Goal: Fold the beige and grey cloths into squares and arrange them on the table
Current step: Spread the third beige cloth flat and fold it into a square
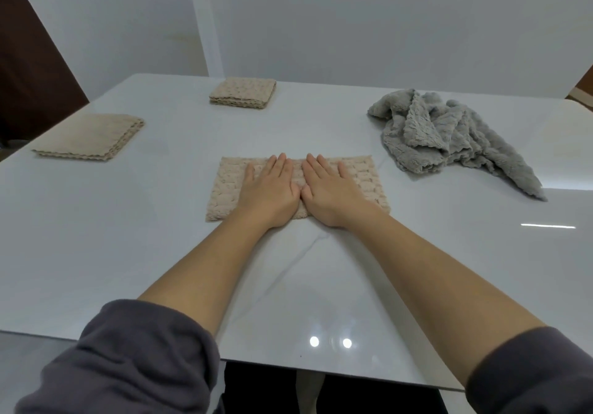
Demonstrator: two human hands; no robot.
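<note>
Much of the knobbly beige cloth (364, 176) at frame centre is hidden beneath the left hand (269, 190) and right hand (332, 190), pressed flat on it side by side, fingers straight, nothing grasped. On the glossy white table (128, 237) one folded beige square (93, 136) is set at left, a second square (244, 91) at upper centre, and the fluffy grey cloth (449, 137) is heaped at upper right.
</note>
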